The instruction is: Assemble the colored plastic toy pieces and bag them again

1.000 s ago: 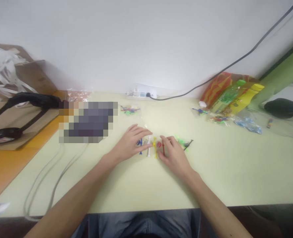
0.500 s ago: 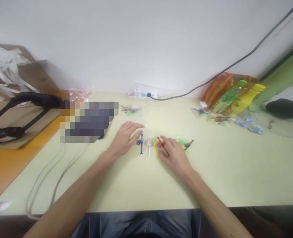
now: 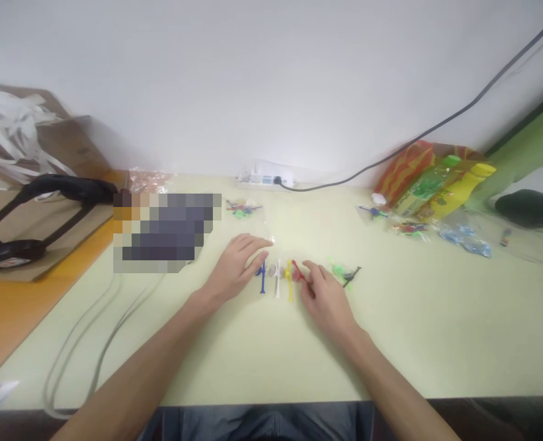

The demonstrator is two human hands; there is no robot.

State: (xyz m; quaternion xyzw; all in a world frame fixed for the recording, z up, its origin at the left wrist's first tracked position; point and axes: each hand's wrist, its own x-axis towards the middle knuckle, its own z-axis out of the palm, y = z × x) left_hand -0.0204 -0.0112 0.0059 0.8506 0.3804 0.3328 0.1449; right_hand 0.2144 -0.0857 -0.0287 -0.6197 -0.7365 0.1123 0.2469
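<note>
My left hand lies with its fingers stretched out and thumb apart, beside a thin blue plastic stick piece with a round part at its side. Similar white and yellow pieces lie next to it in a row, parallel to each other. At the right end of the row, my right hand closes thumb and index finger on a slanting red plastic stick piece, hiding its lower end. Just right of that hand lie a bright green piece and a black piece.
Behind are a bag of coloured pieces and a power strip. Small bags, a yellow package and a green bottle stand back right. Left are a pixelated dark object, cables and a black frame.
My right hand's fingers have drawn together around the lower end of the red piece, covering more of it. The left hand has barely moved. The whole view has shifted slightly.
</note>
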